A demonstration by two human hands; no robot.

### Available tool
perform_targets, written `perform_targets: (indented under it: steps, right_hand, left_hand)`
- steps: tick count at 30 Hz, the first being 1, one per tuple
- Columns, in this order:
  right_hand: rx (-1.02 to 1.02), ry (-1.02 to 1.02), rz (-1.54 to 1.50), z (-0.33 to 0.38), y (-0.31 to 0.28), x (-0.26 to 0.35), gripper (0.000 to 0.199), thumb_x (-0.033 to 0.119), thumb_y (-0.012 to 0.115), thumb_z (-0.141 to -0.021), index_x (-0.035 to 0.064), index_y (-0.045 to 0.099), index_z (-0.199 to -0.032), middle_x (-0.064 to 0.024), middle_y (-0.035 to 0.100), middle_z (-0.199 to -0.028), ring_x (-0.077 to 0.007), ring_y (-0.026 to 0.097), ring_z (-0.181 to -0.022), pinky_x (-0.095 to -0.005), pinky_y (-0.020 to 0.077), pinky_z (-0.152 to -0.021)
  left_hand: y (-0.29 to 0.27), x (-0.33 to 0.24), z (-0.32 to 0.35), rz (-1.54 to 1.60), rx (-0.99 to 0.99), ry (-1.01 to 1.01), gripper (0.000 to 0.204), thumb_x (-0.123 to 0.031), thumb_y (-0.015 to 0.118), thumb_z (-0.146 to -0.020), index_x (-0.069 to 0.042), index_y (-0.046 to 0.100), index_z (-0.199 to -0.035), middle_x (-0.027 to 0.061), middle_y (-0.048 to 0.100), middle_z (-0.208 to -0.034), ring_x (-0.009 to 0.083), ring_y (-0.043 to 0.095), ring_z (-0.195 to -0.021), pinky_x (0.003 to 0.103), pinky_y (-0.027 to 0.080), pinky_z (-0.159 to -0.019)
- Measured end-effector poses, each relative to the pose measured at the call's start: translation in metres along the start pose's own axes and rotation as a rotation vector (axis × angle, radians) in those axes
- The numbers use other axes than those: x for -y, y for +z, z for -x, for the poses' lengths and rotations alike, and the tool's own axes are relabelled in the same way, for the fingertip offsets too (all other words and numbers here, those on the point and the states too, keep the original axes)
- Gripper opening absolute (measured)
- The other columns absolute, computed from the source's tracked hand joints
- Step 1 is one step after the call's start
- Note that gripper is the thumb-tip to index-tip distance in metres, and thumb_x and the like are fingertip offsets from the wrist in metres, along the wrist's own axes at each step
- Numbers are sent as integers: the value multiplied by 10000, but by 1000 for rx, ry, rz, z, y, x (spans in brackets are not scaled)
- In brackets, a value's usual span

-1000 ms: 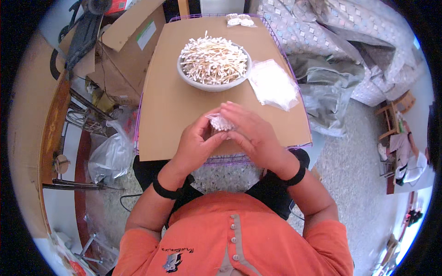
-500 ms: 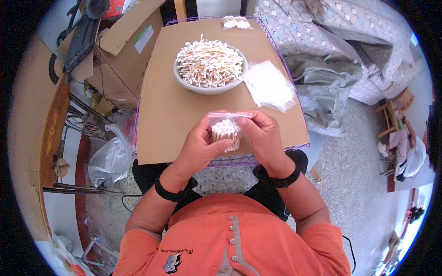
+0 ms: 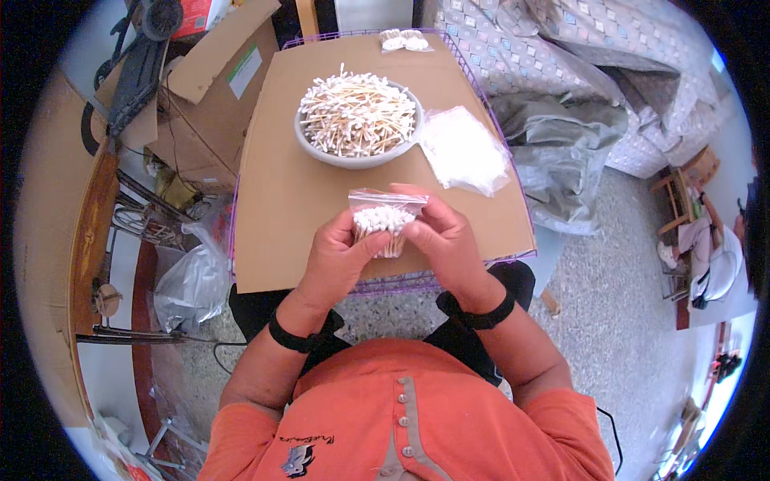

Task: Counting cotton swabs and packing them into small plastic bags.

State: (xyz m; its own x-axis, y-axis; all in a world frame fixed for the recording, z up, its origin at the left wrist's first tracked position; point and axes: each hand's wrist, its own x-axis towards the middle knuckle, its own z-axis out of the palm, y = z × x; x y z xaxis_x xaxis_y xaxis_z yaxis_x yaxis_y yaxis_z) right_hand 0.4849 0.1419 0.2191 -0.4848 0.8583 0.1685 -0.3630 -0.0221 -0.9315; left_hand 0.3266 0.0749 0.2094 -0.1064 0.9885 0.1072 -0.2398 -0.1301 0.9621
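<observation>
Between my hands, above the near part of the cardboard-topped table (image 3: 277, 200), is a small clear zip bag (image 3: 383, 221) packed with cotton swabs, white tips up. My left hand (image 3: 338, 255) grips the bag's left side, thumb across its front. My right hand (image 3: 440, 240) holds its right side, thumb on the front near the swab tips. Beyond them stands a grey bowl (image 3: 353, 162) heaped with loose cotton swabs (image 3: 359, 114). Right of the bowl lies a stack of clear empty bags (image 3: 465, 151).
Filled swab bags (image 3: 405, 40) lie at the table's far edge. A purple wire rim (image 3: 484, 96) surrounds the tabletop. Cardboard boxes (image 3: 204, 120) stand to the left, patterned covered bundles (image 3: 561, 48) to the far right. Another person (image 3: 714, 256) sits at the right edge.
The bag has tilted and shifted slightly left and nearer. My right thumb has moved from the bag's top seal down to its side beside the swabs.
</observation>
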Motion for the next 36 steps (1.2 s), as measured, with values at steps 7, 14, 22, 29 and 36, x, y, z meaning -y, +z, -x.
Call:
perform_targets:
  steps: [7,14,22,29,36]
  right_hand:
    - [148,43,131,-2,-9,-10,315,115,563,-940,-29,585,-1219,-82,625,-1174,-136,583,-1043,-291,478,-913]
    - [-1,44,-159,-11,-8,-16,302,139,556,-950,-26,587,-1202,-70,645,-1108,-123,593,-989,-275,488,-867]
    - [46,126,-26,-14,-16,-20,283,149,574,-949,-16,581,-1178,-62,652,-1049,-103,602,-925,-269,505,-808]
    - [-95,99,-160,-20,-12,-22,182,141,550,-970,1,601,-1076,-27,646,-956,-76,599,-830,-232,517,-723]
    - [-179,53,-189,-20,-9,-26,166,133,549,-970,9,590,-1074,-22,641,-956,-72,591,-838,-231,512,-731]
  left_hand:
    - [0,1,-4,-34,14,-25,426,-57,690,-860,-14,526,-1251,28,609,-1138,102,574,-1013,266,494,-870]
    - [1,1,-11,-62,80,-63,562,30,662,-830,-31,414,-1330,57,579,-1181,127,578,-1050,276,499,-884]
    - [3,-11,-18,-9,68,-80,701,21,637,-860,-50,257,-1446,103,598,-1166,127,586,-1034,268,504,-840]
    - [3,-3,-16,259,89,-188,725,22,593,-882,-52,178,-1472,140,554,-1242,175,577,-1092,306,473,-931]
    - [5,-2,-17,92,33,-166,679,38,574,-887,-42,214,-1457,132,560,-1229,172,564,-1114,303,459,-963]
